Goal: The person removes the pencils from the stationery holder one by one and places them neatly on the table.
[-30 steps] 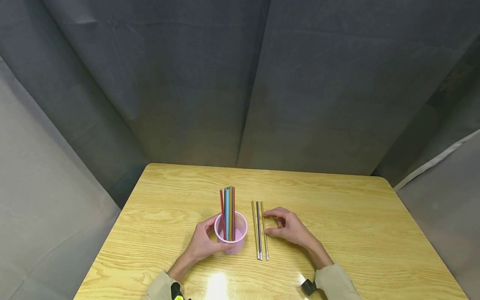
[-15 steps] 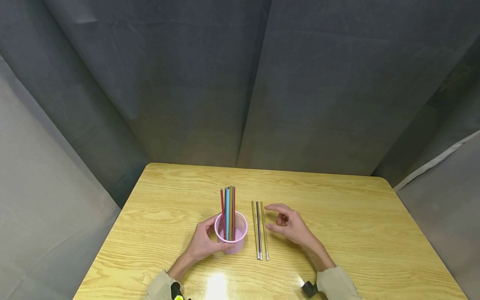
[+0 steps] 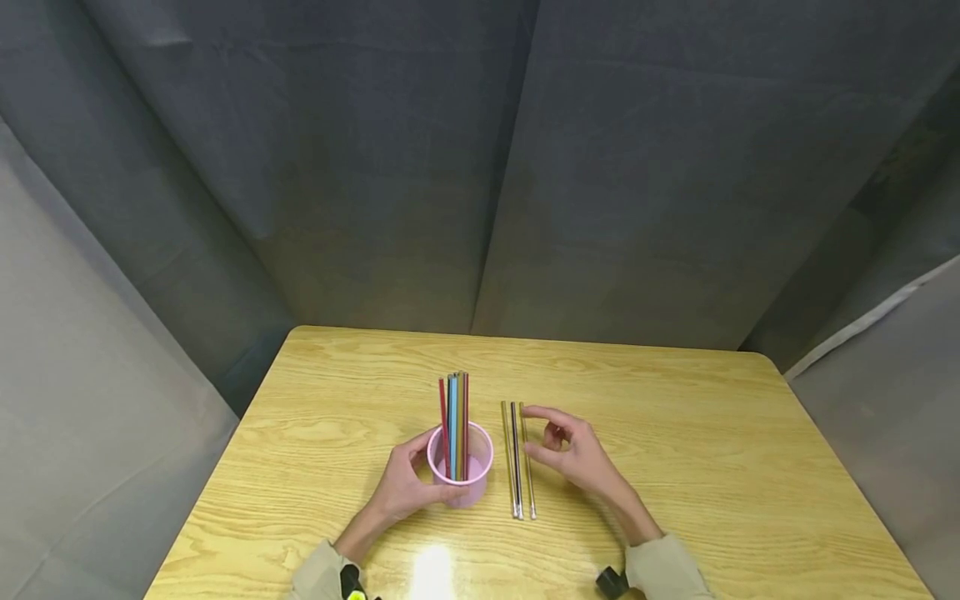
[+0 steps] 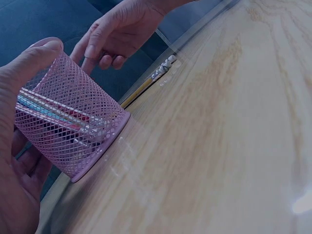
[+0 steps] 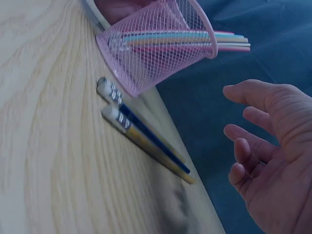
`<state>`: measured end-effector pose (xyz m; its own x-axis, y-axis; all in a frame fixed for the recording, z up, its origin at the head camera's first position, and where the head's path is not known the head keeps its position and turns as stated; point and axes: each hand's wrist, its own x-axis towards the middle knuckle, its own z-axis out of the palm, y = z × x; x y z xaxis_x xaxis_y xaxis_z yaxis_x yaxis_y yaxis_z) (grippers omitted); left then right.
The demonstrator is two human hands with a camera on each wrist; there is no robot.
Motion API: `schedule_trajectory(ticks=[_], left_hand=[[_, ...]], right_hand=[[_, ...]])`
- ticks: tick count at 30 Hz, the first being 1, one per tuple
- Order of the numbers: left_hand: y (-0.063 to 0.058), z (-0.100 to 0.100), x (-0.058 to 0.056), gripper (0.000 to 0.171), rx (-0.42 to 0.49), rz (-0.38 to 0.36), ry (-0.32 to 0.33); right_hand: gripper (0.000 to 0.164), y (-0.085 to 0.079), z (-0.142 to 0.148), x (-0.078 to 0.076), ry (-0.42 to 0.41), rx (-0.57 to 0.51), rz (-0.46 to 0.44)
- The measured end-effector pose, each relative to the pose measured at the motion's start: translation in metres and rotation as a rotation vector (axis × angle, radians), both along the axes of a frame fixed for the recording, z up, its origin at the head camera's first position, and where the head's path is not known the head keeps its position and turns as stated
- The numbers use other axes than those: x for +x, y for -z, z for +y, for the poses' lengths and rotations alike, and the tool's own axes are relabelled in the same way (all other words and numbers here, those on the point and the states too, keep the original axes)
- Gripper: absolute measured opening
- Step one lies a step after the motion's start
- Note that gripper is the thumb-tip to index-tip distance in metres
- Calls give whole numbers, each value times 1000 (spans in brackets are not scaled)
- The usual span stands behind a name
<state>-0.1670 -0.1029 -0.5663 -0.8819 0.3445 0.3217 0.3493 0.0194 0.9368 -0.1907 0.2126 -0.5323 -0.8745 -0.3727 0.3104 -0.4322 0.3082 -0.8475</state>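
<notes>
Evidently the right hand [image 3: 573,454] holds nothing: its thumb and index finger stand apart in a loose curve, raised over the nearest pencil in the row, and the wrist view shows a gap between the fingers and the pencils. That spread would suit a pinch on something so thin. The left hand [image 3: 405,492] grips the pink mesh cup [image 3: 472,493] from the side, thumb across the near wall and fingers behind — most likely to keep a light container steady. Several coloured pencils [image 3: 454,412] lean inside it, gathered toward the left hand's side, leaving part of the opening free.

Between the cup and the right hand lie a gold pencil [image 3: 509,458], a dark pencil [image 3: 517,458] and another gold pencil [image 3: 530,492]. They run roughly parallel, eraser ends toward the person, perhaps so that each can be taken singly.

Under everything is a yellow wood-grained desk [image 3: 675,417] with rounded far corners and a bright patch of glare [image 3: 432,571] at the near side. Beyond it hangs a dark grey curtain [image 3: 375,167], folded down the middle, with paler cloth [image 3: 97,417] to the left — a plain enclosure, seemingly meant to screen off the room.
</notes>
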Motion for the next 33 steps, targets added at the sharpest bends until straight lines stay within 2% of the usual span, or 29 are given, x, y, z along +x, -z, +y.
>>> schedule_trajectory(ticks=[14, 16, 22, 25, 29, 33], left_hand=[[0, 0, 0, 86, -7, 10, -2], [-1, 0, 0, 86, -6, 5, 3], [-1, 0, 1, 85, -12, -4, 18], [-1, 0, 1, 85, -14, -12, 18], [-1, 0, 1, 85, -10, -20, 20], [-1, 0, 1, 84, -2, -18, 30]], right_hand=[[48, -17, -30, 4, -105, -9, 71], [46, -23, -35, 5, -118, -7, 72], [43, -55, -50, 15, -155, -15, 50], [42, -62, -56, 16, -176, -19, 48], [41, -61, -61, 11, -200, -8, 29], [43, -42, -63, 1, -207, -7, 4]])
